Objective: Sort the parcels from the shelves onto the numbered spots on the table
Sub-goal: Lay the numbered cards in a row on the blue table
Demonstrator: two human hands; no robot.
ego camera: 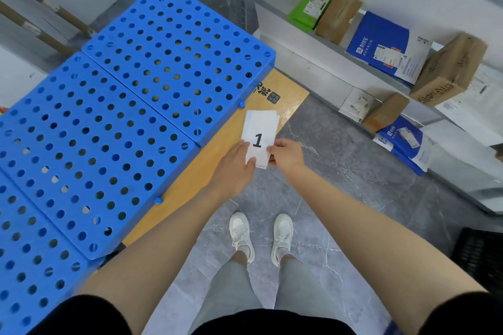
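- Two hands pinch a small stack of white paper cards [260,132], top one printed "1": left hand [234,168] at its lower left, right hand [286,156] at its right edge.
- It hangs over the edge of the wooden tabletop [290,95], beside blue perforated plastic panels [177,57].
- Brown, blue and green parcels [378,43] lean on white shelves [313,70].

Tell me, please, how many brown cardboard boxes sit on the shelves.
3: one box beside the green parcel, a large box right of the blue mailer, a small box lower down. Others may be hidden.
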